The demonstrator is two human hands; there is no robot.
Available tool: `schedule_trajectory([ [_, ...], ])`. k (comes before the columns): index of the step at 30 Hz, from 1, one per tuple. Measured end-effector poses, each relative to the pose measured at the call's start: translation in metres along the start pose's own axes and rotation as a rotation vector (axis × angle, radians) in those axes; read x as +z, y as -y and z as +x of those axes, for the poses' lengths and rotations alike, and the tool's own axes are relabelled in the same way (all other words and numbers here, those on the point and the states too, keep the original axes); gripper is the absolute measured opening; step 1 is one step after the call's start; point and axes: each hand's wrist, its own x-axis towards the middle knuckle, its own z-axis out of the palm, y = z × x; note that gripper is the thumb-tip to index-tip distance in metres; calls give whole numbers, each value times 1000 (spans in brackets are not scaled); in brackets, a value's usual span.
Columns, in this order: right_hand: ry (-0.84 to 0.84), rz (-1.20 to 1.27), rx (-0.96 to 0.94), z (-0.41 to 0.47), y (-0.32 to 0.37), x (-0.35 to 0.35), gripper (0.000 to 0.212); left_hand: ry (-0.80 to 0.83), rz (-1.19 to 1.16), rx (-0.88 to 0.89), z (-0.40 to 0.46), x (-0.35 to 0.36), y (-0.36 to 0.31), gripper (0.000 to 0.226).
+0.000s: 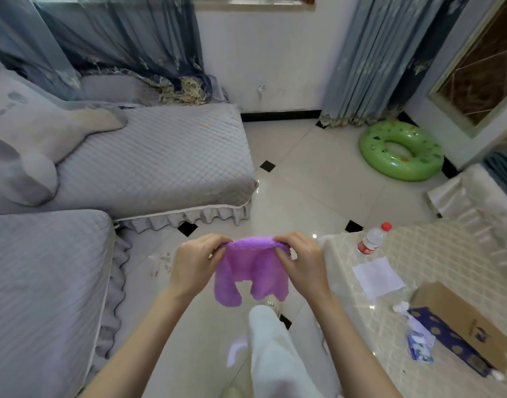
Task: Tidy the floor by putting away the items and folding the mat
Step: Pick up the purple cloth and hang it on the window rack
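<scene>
A small fluffy purple mat [252, 271] hangs in the air in front of me, folded over along its top edge, its lower corners dangling. My left hand [194, 262] pinches the top left corner. My right hand [301, 262] pinches the top right corner. Both hands are at the same height, about a hand's width apart, above the tiled floor [312, 182]. My white trouser leg [275, 354] shows below the mat.
Grey quilted sofas [149, 162] fill the left side. A green swim ring [401, 152] lies on the floor at the far right. The table [436, 245] on the right holds a water bottle [372, 239], a paper sheet [377, 277] and a cardboard box [459, 326].
</scene>
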Motion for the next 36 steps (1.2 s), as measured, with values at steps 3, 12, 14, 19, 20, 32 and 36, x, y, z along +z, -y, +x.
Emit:
schedule_trajectory([
  [3,0,-15,-14,42,-28,3,15,8,21,13,48,17,8,22],
  [12,-32,12,-21,179,-106,2,16,68,24,-58,199,66,20,15],
  [14,-35,13,-35,207,-122,-1,16,56,42,-90,227,79,20,15],
  [19,-62,18,-43,267,-158,-4,16,2,19,-128,291,106,22,28],
  [20,-69,10,-40,278,-164,-4,14,-6,23,-121,303,111,23,29],
  [32,-89,-40,34,417,-233,28,11,116,21,-69,456,172,77,11],
  [36,-80,-86,26,474,-251,43,16,145,33,-24,521,186,106,11],
])
